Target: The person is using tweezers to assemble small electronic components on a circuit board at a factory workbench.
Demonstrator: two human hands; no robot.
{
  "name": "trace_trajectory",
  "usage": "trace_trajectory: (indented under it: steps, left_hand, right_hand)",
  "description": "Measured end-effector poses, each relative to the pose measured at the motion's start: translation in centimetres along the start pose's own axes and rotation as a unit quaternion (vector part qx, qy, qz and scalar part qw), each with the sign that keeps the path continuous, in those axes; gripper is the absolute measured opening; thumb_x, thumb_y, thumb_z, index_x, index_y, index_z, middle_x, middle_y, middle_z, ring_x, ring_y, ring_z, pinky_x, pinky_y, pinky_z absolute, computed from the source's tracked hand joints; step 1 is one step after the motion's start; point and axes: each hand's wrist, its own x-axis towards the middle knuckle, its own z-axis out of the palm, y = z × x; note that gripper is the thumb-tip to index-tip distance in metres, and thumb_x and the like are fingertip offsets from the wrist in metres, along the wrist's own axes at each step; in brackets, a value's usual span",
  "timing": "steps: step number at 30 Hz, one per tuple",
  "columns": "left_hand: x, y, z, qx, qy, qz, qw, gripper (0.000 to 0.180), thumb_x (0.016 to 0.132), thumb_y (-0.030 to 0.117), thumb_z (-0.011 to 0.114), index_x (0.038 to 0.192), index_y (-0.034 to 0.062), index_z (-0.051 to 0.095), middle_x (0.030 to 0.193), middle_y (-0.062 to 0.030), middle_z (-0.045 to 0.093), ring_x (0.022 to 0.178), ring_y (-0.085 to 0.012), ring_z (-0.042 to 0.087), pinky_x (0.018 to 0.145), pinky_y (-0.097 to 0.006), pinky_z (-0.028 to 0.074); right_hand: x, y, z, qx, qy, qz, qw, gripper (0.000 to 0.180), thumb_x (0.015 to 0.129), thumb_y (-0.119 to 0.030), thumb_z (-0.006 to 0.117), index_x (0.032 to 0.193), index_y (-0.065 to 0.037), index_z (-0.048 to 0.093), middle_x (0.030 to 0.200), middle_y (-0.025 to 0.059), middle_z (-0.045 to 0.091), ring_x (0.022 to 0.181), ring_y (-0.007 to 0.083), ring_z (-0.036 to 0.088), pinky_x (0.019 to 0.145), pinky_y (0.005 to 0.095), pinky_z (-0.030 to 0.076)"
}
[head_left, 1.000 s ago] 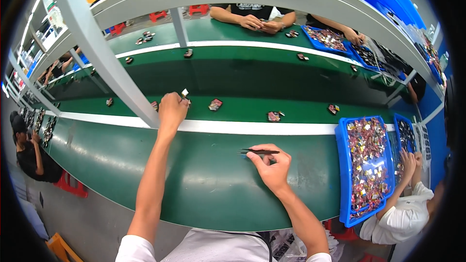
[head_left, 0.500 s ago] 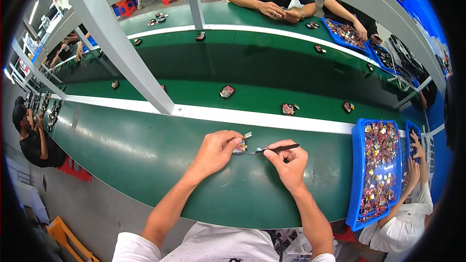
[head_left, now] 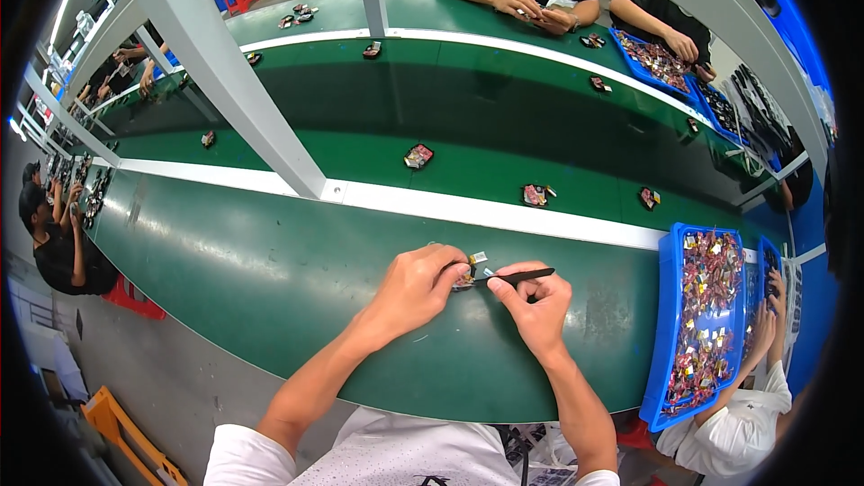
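Head view: at lower centre of the frame, the left hand [head_left: 416, 286] pinches a small electronic part [head_left: 469, 272] over the green bench [head_left: 225, 261]. The right hand [head_left: 533, 299] grips black tweezers [head_left: 515, 277], tips touching the part. A blue tray [head_left: 663, 324] sits at right.

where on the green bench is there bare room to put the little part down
Bare green bench lies to the left of the left hand, up to the white stripe, and between the right hand and the blue tray. It is crowded in that tray, heaped with small parts, and on the belt beyond the stripe, dotted with small assemblies.
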Motion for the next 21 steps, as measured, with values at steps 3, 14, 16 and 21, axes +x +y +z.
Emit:
trace_trajectory:
  steps: [3, 14, 16, 21]
  left_hand:
    - [-0.1, 0.0, 0.1, 0.001, 0.002, 0.012, 1.0, 0.009, 0.093, 0.003, 0.069, 0.1, -0.0025, 0.071, 0.083, -0.0123, 0.069, 0.059, -0.0179, 0.057, 0.055, -0.032, 0.045]
    - [0.1, -0.2, 0.1, -0.018, 0.011, 0.059, 0.998, 0.009, 0.093, 0.002, 0.069, 0.1, -0.0023, 0.072, 0.081, -0.012, 0.068, 0.058, -0.0193, 0.061, 0.054, -0.032, 0.047]
    - [0.0, -0.3, -0.1, -0.074, -0.02, 0.004, 0.997, 0.013, 0.094, 0.003, 0.067, 0.105, -0.0025, 0.072, 0.083, -0.0107, 0.07, 0.057, -0.015, 0.063, 0.049, -0.028, 0.047]
    - [0.5, 0.1, -1.1, -0.235, -0.113, -0.176, 0.949, 0.025, 0.098, 0.004, 0.064, 0.121, -0.0062, 0.066, 0.093, -0.0117, 0.072, 0.063, -0.0135, 0.068, 0.046, -0.024, 0.05]
  right_hand:
    - [0.1, 0.1, -0.2, 0.037, -0.003, 0.029, 0.999, 0.012, 0.083, 0.0, 0.082, 0.092, 0.001, 0.074, 0.059, -0.0102, 0.049, 0.05, -0.0024, 0.034, 0.046, 0.0199, 0.022]
    - [0.3, -0.4, -0.2, 0.164, 0.0, 0.116, 0.98, 0.014, 0.086, 0.005, 0.077, 0.098, 0.005, 0.069, 0.082, 0.0026, 0.068, 0.066, 0.002, 0.057, 0.055, 0.017, 0.042]
    - [0.4, -0.8, -0.6, 0.178, -0.013, 0.156, 0.971, 0.015, 0.087, 0.006, 0.076, 0.1, 0.006, 0.068, 0.089, 0.0091, 0.072, 0.074, 0.0073, 0.066, 0.06, 0.0183, 0.049]
    - [0.6, -1.3, -1.1, 0.196, -0.011, 0.182, 0.964, 0.014, 0.087, 0.004, 0.076, 0.099, 0.004, 0.069, 0.086, 0.0094, 0.072, 0.07, 0.0063, 0.065, 0.054, 0.0175, 0.042]
